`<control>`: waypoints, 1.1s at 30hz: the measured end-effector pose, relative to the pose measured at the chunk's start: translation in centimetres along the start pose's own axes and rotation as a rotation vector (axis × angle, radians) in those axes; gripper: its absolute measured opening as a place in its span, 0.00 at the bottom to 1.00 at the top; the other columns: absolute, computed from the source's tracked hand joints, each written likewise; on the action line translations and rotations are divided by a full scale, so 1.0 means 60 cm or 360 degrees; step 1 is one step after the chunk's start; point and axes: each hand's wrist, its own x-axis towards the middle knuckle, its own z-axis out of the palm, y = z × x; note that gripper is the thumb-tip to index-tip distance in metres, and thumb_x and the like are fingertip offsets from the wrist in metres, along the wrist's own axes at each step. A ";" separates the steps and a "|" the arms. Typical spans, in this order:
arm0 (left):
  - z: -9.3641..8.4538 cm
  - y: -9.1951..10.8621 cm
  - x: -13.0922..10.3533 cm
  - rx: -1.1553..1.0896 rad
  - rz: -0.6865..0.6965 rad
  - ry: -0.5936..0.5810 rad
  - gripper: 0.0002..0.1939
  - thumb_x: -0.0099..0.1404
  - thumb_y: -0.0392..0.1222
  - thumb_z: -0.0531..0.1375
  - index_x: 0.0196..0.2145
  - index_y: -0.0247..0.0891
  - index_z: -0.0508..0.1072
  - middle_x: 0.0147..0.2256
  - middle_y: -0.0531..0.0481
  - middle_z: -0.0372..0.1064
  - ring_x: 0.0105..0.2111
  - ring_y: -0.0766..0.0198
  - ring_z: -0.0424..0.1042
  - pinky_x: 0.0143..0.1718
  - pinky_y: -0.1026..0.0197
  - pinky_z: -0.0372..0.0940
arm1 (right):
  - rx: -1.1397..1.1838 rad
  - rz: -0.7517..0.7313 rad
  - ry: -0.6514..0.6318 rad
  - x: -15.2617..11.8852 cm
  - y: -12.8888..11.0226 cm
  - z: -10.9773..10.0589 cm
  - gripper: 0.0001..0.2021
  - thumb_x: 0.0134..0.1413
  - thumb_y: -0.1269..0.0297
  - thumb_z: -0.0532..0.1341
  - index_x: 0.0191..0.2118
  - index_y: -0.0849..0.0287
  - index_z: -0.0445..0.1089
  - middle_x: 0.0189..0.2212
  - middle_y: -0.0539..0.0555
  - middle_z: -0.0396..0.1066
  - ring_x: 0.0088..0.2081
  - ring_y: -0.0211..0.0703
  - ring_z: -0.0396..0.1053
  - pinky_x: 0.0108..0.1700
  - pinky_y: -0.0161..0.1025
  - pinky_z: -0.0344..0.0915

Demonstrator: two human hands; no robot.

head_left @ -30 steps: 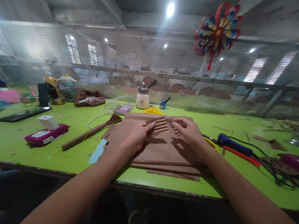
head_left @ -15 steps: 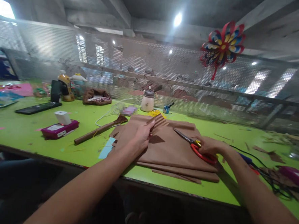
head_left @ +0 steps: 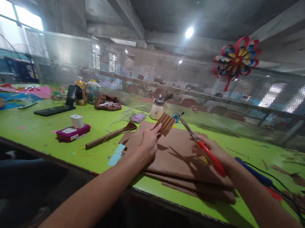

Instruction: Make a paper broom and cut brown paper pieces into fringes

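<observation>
Between the thumb and fingers of my left hand (head_left: 150, 141) is a small piece of striped, folded brown paper (head_left: 165, 124), held above the paper stack. My right hand (head_left: 204, 148) grips red-handled scissors (head_left: 213, 159), raised over the right part of the stack, with their blades pointing up and to the left. The blades are apart from the striped piece. Beneath both hands lies a stack of brown paper sheets (head_left: 172, 160) on the green table (head_left: 87, 161). Left of the stack rests a rolled brown paper stick with a frayed end (head_left: 107, 138).
A purple box with a white plug (head_left: 72, 132) and a black phone (head_left: 55, 110) lie on the left. Behind the stack stand a white jar (head_left: 157, 109) and a small blue bottle (head_left: 176, 119). A blue-handled tool (head_left: 252, 170) with cables lies right.
The scissors have been lifted off the paper stack and turned upward in my right hand. My left hand has raised and tilted the striped piece. The view has shifted left.
</observation>
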 end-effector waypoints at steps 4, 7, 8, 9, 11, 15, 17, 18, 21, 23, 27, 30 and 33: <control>0.001 0.009 0.004 -0.0166 -0.0004 -0.0055 0.10 0.47 0.35 0.64 0.31 0.33 0.74 0.33 0.48 0.72 0.29 0.69 0.67 0.30 0.67 0.60 | 0.0183 0.0054 0.0064 0.014 -0.036 0.064 0.18 0.46 0.52 0.57 0.39 0.62 0.66 0.27 0.54 0.69 0.29 0.42 0.67 0.31 0.37 0.64; 0.004 0.010 0.001 -0.0248 -0.0001 -0.0143 0.08 0.48 0.34 0.63 0.30 0.32 0.74 0.31 0.48 0.72 0.29 0.68 0.68 0.32 0.65 0.62 | -0.0002 -0.0053 0.0156 0.018 -0.049 0.092 0.19 0.45 0.49 0.57 0.35 0.62 0.68 0.28 0.54 0.70 0.29 0.42 0.66 0.32 0.38 0.63; 0.006 0.011 -0.001 -0.0262 0.0006 -0.0156 0.07 0.49 0.33 0.63 0.30 0.32 0.74 0.30 0.48 0.72 0.29 0.68 0.68 0.33 0.65 0.63 | -0.0051 -0.0079 0.0162 0.018 -0.052 0.096 0.19 0.45 0.49 0.57 0.35 0.62 0.68 0.28 0.54 0.70 0.29 0.42 0.66 0.32 0.39 0.63; 0.008 0.012 -0.003 -0.0273 0.0014 -0.0167 0.06 0.49 0.32 0.63 0.29 0.32 0.74 0.29 0.48 0.72 0.29 0.68 0.68 0.34 0.64 0.64 | -0.0081 -0.0095 0.0167 0.016 -0.055 0.099 0.20 0.45 0.49 0.57 0.35 0.62 0.69 0.28 0.54 0.71 0.29 0.43 0.66 0.32 0.39 0.63; 0.012 0.014 -0.008 -0.0294 0.0023 -0.0182 0.05 0.50 0.32 0.63 0.28 0.31 0.73 0.29 0.48 0.72 0.29 0.68 0.69 0.36 0.63 0.64 | -0.0108 -0.0107 0.0196 0.012 -0.058 0.100 0.20 0.45 0.49 0.57 0.37 0.62 0.70 0.28 0.54 0.71 0.30 0.45 0.67 0.33 0.41 0.63; 0.018 0.018 -0.014 -0.0292 -0.0014 -0.0191 0.06 0.51 0.31 0.62 0.30 0.31 0.74 0.31 0.47 0.72 0.30 0.68 0.69 0.37 0.64 0.64 | -0.0076 -0.0150 0.0274 0.005 -0.053 0.095 0.19 0.46 0.51 0.57 0.40 0.58 0.71 0.31 0.55 0.73 0.33 0.49 0.69 0.36 0.44 0.64; 0.018 0.017 -0.015 -0.0274 -0.0019 -0.0191 0.06 0.51 0.31 0.62 0.31 0.30 0.74 0.31 0.47 0.72 0.29 0.70 0.69 0.35 0.66 0.64 | -0.0080 -0.0155 0.0277 0.005 -0.048 0.094 0.21 0.46 0.50 0.57 0.42 0.58 0.71 0.32 0.56 0.73 0.34 0.49 0.69 0.37 0.44 0.65; 0.018 0.016 -0.015 -0.0270 -0.0017 -0.0195 0.07 0.51 0.31 0.62 0.31 0.31 0.74 0.31 0.47 0.72 0.29 0.70 0.69 0.35 0.66 0.64 | -0.0091 -0.0154 0.0269 0.005 -0.047 0.094 0.22 0.47 0.50 0.56 0.43 0.59 0.70 0.33 0.56 0.73 0.35 0.50 0.69 0.37 0.44 0.65; 0.017 0.013 -0.014 -0.0285 -0.0011 -0.0218 0.08 0.51 0.32 0.62 0.32 0.31 0.74 0.32 0.47 0.72 0.30 0.69 0.69 0.36 0.65 0.65 | -0.0090 -0.0157 0.0267 0.005 -0.049 0.096 0.23 0.47 0.49 0.56 0.43 0.61 0.70 0.36 0.58 0.73 0.37 0.49 0.69 0.40 0.44 0.64; 0.017 0.013 -0.014 -0.0304 -0.0016 -0.0230 0.08 0.51 0.31 0.62 0.32 0.31 0.74 0.32 0.47 0.73 0.31 0.68 0.70 0.37 0.64 0.64 | -0.0082 -0.0138 0.0269 0.003 -0.054 0.097 0.23 0.47 0.49 0.55 0.42 0.62 0.70 0.35 0.58 0.73 0.35 0.48 0.69 0.39 0.44 0.64; 0.018 0.016 -0.016 -0.0320 0.0000 -0.0242 0.06 0.52 0.30 0.61 0.31 0.30 0.74 0.29 0.47 0.73 0.29 0.69 0.70 0.41 0.63 0.64 | -0.0030 -0.0144 0.0260 -0.001 -0.062 0.096 0.22 0.48 0.50 0.55 0.41 0.62 0.71 0.32 0.57 0.74 0.31 0.45 0.69 0.35 0.41 0.65; 0.017 0.017 -0.016 -0.0312 -0.0005 -0.0281 0.07 0.52 0.30 0.60 0.32 0.30 0.74 0.31 0.45 0.73 0.30 0.67 0.71 0.43 0.62 0.63 | -0.0007 -0.0145 0.0289 -0.002 -0.062 0.095 0.22 0.47 0.50 0.56 0.40 0.63 0.71 0.33 0.57 0.74 0.33 0.45 0.69 0.36 0.41 0.65; 0.015 0.017 -0.015 -0.0312 -0.0021 -0.0310 0.09 0.53 0.31 0.61 0.34 0.29 0.74 0.33 0.44 0.73 0.32 0.65 0.71 0.43 0.60 0.64 | -0.0038 -0.0135 0.0301 -0.003 -0.059 0.095 0.21 0.47 0.49 0.56 0.39 0.61 0.72 0.32 0.56 0.74 0.32 0.46 0.69 0.36 0.41 0.65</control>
